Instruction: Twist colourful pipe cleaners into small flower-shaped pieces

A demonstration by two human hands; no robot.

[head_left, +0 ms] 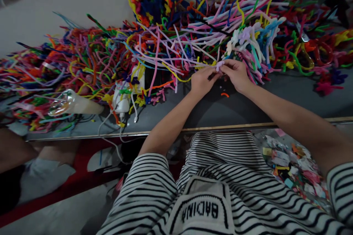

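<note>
Both my hands meet over the grey table, pinching a small lilac pipe-cleaner shape (219, 66) between their fingertips. My left hand (203, 80) is closed on its left side, and my right hand (237, 75) is closed on its right side. Just beyond my right hand lies a bundle of pale pipe cleaners (250, 38) in white, lilac and teal, with bent ends. A short orange pipe-cleaner piece (225, 95) rests on the table below my fingers. The exact form of the lilac piece is partly covered by my fingers.
Heaps of coloured pipe cleaners (93, 51) run along the table (204, 114) against the wall. To the left are a white power adapter (121, 97) with cables and a clear plastic-wrapped roll (79, 103). Scissors (305, 57) lie right. Scraps (298, 165) litter the floor. Another person's arm (16, 147) shows far left.
</note>
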